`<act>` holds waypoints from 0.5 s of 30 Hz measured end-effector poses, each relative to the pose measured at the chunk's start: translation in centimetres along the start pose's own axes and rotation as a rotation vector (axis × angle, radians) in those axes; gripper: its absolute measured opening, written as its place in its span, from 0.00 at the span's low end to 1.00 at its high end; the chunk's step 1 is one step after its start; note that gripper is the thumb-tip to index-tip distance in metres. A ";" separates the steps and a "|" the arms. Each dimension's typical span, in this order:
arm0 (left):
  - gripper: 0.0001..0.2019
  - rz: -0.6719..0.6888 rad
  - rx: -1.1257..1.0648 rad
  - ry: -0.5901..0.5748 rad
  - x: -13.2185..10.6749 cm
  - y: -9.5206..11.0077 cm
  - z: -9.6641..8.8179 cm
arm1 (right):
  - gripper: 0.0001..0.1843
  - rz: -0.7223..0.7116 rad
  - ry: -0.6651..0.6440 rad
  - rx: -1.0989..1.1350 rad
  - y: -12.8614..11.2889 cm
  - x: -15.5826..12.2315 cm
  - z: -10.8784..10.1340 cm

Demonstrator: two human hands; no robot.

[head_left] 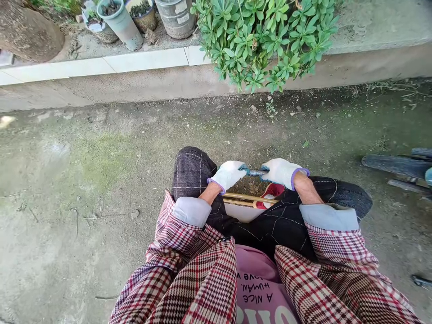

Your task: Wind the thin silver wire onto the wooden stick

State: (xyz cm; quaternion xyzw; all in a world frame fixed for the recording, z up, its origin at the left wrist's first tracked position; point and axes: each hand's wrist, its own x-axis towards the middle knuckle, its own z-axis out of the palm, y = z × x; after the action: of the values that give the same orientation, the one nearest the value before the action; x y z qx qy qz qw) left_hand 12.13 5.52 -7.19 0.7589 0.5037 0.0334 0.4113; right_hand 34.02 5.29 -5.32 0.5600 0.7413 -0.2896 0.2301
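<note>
Between my two gloved hands is a short, dark, ridged metal rod that looks like a threaded bolt point(256, 173), held level above my lap. My left hand point(230, 174), in a white glove with blue fingertips and a purple cuff, closes round its left end. Gripping the right end is my right hand point(281, 172) in a matching glove. Only the rod's middle shows; both ends are hidden by the fingers. Just below the hands, thin yellowish bars point(249, 198) run between my knees, with a pale surface beside them and a red shoe point(276, 190) partly showing.
Ahead runs a low concrete ledge with white tile edging point(145, 61), bearing several plant pots point(126, 33) and a leafy green bush point(256, 40). At right lie dark wooden pieces point(394, 165) and a small metal object point(421, 281) on the concrete ground point(101, 252).
</note>
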 end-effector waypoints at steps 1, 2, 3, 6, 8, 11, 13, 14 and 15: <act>0.13 -0.012 -0.025 0.017 0.0 -0.1 0.0 | 0.15 0.001 0.003 0.003 0.1 0.0 0.0; 0.13 -0.018 -0.038 0.031 0.1 -0.2 0.0 | 0.15 0.001 0.001 0.011 0.2 -0.1 0.0; 0.13 -0.019 -0.028 0.039 0.1 -0.3 0.1 | 0.15 -0.002 -0.006 0.021 0.3 -0.2 0.0; 0.12 -0.003 0.139 0.034 0.3 -0.2 0.3 | 0.14 -0.021 -0.048 0.058 0.5 -0.7 0.0; 0.11 -0.012 0.252 0.018 0.4 0.0 0.6 | 0.13 -0.029 -0.085 0.067 0.4 -1.0 0.0; 0.12 -0.048 0.251 -0.025 0.2 0.7 0.8 | 0.13 0.007 -0.077 0.062 0.3 -0.9 -0.1; 0.12 -0.057 0.151 -0.039 0.0 0.9 0.9 | 0.14 0.044 -0.023 0.080 0.4 -0.7 -0.2; 0.12 -0.056 0.093 -0.037 0.0 1.0 0.9 | 0.14 0.052 0.002 0.098 0.5 -0.6 -0.3; 0.12 -0.056 0.039 -0.030 -0.1 1.0 0.9 | 0.14 0.048 0.018 0.116 0.6 -0.6 -0.4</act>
State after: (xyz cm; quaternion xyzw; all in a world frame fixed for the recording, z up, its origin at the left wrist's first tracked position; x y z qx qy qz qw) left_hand 13.22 4.73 -7.13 0.7528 0.5191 0.0005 0.4047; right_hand 34.73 5.28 -4.77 0.5926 0.7117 -0.3213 0.1976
